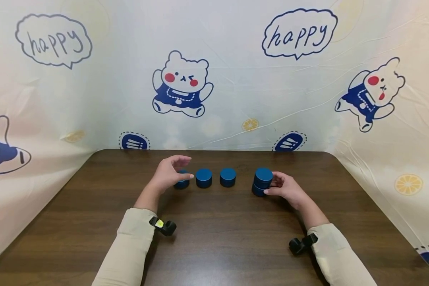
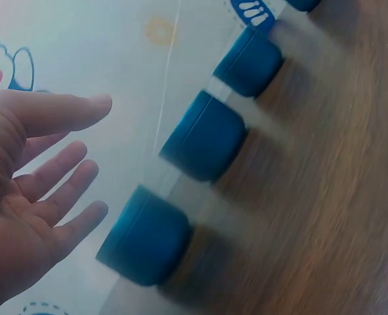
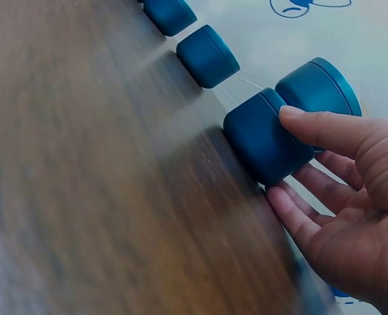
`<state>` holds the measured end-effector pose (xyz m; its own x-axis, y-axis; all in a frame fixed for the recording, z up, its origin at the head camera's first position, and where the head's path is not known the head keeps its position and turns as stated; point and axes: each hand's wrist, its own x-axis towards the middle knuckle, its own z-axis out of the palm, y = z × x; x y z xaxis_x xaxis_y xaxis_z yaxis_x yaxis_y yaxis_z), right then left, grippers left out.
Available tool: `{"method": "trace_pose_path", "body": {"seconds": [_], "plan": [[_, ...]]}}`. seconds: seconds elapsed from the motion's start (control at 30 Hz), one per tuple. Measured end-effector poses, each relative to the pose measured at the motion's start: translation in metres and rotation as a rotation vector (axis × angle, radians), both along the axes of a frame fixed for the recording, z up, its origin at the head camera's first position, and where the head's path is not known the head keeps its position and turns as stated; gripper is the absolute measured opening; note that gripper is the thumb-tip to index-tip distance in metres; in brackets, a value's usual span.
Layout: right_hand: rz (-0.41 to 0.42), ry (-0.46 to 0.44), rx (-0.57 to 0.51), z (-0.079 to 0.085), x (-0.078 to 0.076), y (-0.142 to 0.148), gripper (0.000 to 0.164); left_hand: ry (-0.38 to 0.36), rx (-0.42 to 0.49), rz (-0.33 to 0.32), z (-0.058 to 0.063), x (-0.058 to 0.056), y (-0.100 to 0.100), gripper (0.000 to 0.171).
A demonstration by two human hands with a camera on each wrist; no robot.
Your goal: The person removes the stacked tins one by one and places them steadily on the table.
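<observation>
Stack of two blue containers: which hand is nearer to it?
Right. The right hand grips the stack from its right side; the left hand is off to its left, by the leftmost container.

Your arms (image 1: 126,248) reach forward — left hand (image 1: 168,173) loose, thumb apart from its fingers; right hand (image 1: 285,188) gripping, thumb opposite its fingers.

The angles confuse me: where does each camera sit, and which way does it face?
Head: on the person's head, facing forward and down at the table; left hand, right hand and both sleeves show.
Left wrist: on that wrist, facing along the blue containers; left hand shows.
Right wrist: on that wrist, facing the stacked pair; right hand shows.
Wrist views share table and patterned backdrop.
</observation>
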<state>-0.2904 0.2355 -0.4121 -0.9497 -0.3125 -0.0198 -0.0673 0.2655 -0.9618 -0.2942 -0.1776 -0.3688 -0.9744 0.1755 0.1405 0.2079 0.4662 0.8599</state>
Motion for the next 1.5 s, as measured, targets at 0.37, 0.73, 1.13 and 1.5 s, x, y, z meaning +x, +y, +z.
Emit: {"method": "trace_pose_path", "body": {"seconds": [0.37, 0.73, 1.13, 1.5], "plan": [[-0.004, 0.001, 0.012, -0.001, 0.000, -0.002, 0.060, 0.054, -0.032, -0.094, 0.003, 0.007, 0.037, 0.049], [0.007, 0.005, 0.016, -0.001, 0.000, -0.002, 0.057, 0.083, -0.102, -0.238, 0.002, 0.009, 0.076, 0.049], [0.012, 0.011, 0.005, 0.000, 0.003, -0.002, 0.055, 0.072, -0.089, -0.314, 0.002, 0.008, 0.104, 0.049], [0.004, 0.013, 0.026, -0.001, 0.000, -0.001, 0.056, 0.112, -0.068, -0.322, 0.007, 0.007, 0.121, 0.053]]}}
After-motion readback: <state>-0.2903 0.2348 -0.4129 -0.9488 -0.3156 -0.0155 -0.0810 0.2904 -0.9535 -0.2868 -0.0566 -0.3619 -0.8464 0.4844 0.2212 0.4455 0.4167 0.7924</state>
